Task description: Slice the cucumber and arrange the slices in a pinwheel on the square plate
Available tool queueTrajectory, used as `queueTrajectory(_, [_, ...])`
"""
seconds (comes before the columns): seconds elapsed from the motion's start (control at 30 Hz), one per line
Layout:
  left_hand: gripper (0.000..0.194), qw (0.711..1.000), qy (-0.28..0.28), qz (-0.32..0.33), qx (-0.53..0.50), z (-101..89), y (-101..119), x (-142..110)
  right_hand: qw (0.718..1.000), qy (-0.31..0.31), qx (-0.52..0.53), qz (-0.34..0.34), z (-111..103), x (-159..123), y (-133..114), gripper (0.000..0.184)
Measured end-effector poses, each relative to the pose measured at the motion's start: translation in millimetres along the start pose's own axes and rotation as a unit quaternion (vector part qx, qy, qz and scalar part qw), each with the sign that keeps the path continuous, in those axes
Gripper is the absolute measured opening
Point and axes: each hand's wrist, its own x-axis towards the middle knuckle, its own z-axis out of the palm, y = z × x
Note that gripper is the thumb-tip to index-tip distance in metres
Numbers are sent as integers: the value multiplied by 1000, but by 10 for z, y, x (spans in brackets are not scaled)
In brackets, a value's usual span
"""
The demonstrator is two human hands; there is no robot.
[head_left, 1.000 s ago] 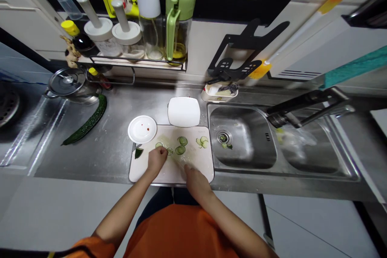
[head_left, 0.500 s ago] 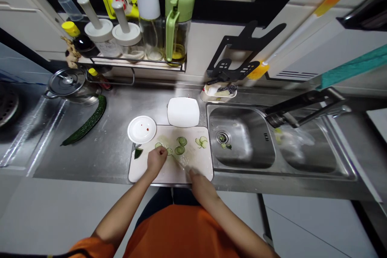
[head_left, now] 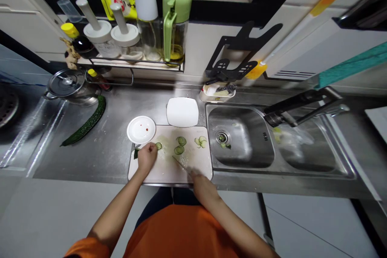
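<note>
At the left of the white cutting board (head_left: 165,175), my left hand (head_left: 147,158) has its fingers pinched together at the edge of a cucumber slice (head_left: 159,145). Partly behind that hand lies a dark green cucumber end (head_left: 136,153). My right hand (head_left: 203,186) is wrapped round the handle of a knife (head_left: 180,163), whose blade points up and left, low over or on the board. Overlapping cucumber slices (head_left: 179,150) lie mid-board beyond the blade tip. Another fanned group of slices (head_left: 201,141) sits near the right edge.
A small white plate (head_left: 133,130) with red bits overlaps the board's far left corner. Behind the board is a white rectangular dish (head_left: 182,111). A whole cucumber (head_left: 87,125) lies left, beside a lidded pot (head_left: 69,84). The steel sink (head_left: 244,141) adjoins on the right.
My left hand has moved left, and the slice that was at its fingertips mid-board is gone from there. My right hand and the knife have hardly moved.
</note>
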Motion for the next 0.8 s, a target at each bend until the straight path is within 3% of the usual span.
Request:
queueTrajectory(0.2, [26, 997, 33, 53, 47, 9, -4, -5, 1000, 8, -3, -7, 7, 1, 1, 59])
queueTrajectory(0.3, [25, 993, 21, 102, 48, 46, 50, -8, 1000, 11, -13, -2, 26, 9, 4, 61])
queueTrajectory(0.47, [28, 977, -96, 192, 13, 197, 201, 32, 1000, 16, -12, -9, 48, 8, 13, 60])
queueTrajectory(0.6, [29, 955, -193, 222, 29, 345, 348, 67, 1000, 8, -22, 3, 35, 0, -8, 53])
queueTrajectory(0.8, [26, 940, -247, 227, 56, 467, 476, 88, 1000, 18, -22, 1, 57, 9, 1, 50])
